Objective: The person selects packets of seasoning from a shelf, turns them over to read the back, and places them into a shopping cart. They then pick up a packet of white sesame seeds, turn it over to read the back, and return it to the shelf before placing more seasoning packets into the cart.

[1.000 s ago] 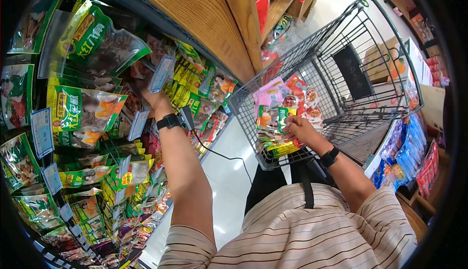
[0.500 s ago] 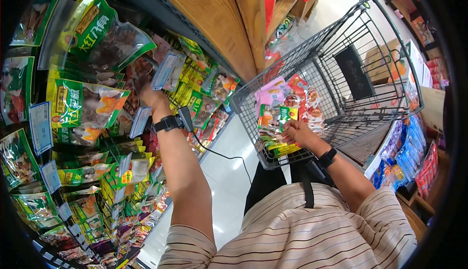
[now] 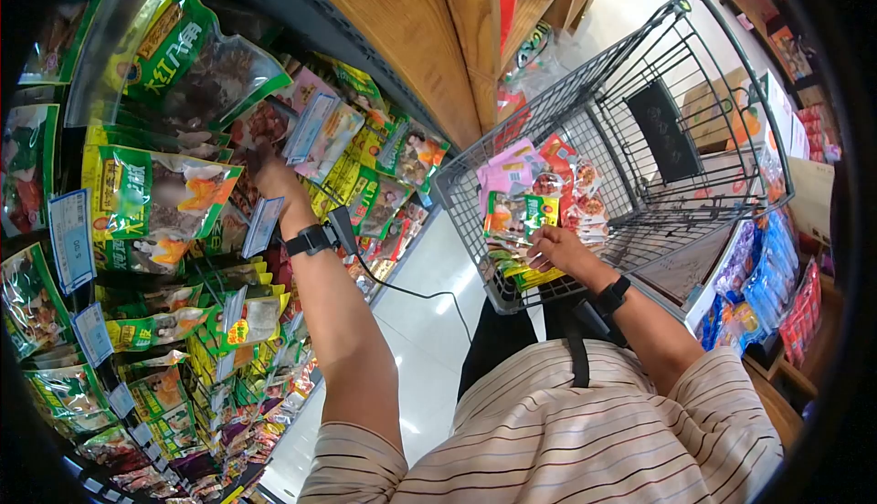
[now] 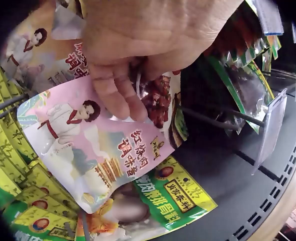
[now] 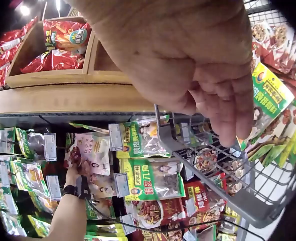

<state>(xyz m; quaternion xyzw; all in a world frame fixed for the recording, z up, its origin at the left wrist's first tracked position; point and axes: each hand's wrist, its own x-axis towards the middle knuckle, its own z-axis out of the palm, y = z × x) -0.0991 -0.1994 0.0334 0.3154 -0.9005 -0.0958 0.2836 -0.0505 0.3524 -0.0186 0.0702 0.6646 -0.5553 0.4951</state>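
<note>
At the rack, my left hand [image 3: 281, 189] reaches in among the hanging packets. In the left wrist view, my left hand [image 4: 153, 40] has its fingers curled over the upper part of a pink sauce pouch [image 4: 77, 145] with a printed figure and red lettering, gripping it. A second such pouch [image 4: 47, 55] hangs behind. My right hand [image 3: 562, 250] hovers over the near end of the shopping cart [image 3: 630, 216], fingers loosely bent. Its fingertips overlap the edge of a green and yellow spice packet [image 5: 268, 95] lying on a pile in the cart.
Green and yellow spice packets [image 3: 164, 194] hang on hooks with blue-white price tags [image 3: 71, 239] around my left arm. A wooden shelf [image 3: 393, 20] juts out above. Red snack bags [image 5: 62, 37] stand on it. A black cable [image 3: 411, 289] runs from my left wrist.
My left hand has shifted slightly left, and more of a pink pouch shows beside the price tag. My right hand's fingers lie a little lower against the packets in the cart.
</note>
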